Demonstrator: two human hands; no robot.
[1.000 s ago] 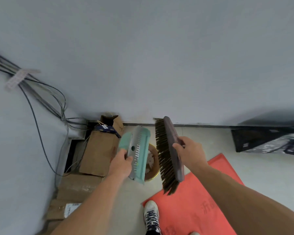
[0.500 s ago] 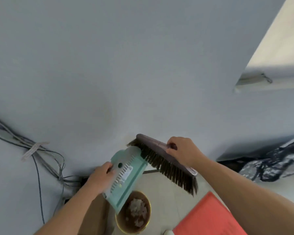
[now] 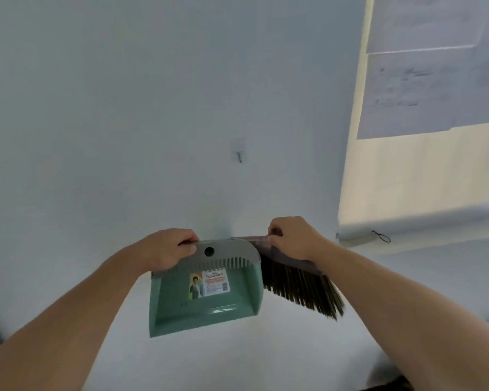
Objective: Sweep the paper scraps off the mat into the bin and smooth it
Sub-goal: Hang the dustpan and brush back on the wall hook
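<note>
- The left hand (image 3: 170, 251) gripped the dustpan (image 3: 206, 300) at the left end of its grey top edge. The fingers were curled over the far side of the rim and the thumb was pressed on the side facing the camera.
- The dustpan hung upright from that grip in front of a pale wall (image 3: 124, 108), hollow side toward the camera and open mouth downward.
- A printed label (image 3: 211, 283) sat on the dustpan's inner back face. A round hole (image 3: 209, 251) pierced the grey band just right of the left thumb.
- The right hand (image 3: 294, 238), just right of the dustpan's top edge, was closed round the back of the brush (image 3: 299, 286). Its knuckles were up and its fingers were curled over the top of the brush back.
- The brush lay against the dustpan's right side, with its left end passing behind the dustpan's grey rim. It sloped down to the right, and its dark bristles pointed downward.
- Both hands were about level with the dustpan's top edge, with the grey band between them.
- A small hook (image 3: 239, 153) was fixed to the wall above the dustpan, well apart from it.
- A pale board (image 3: 407, 179) carrying paper sheets stood up and to the right of the dustpan. A dark cord loop (image 3: 381, 237) hung at the board's lower edge.
</note>
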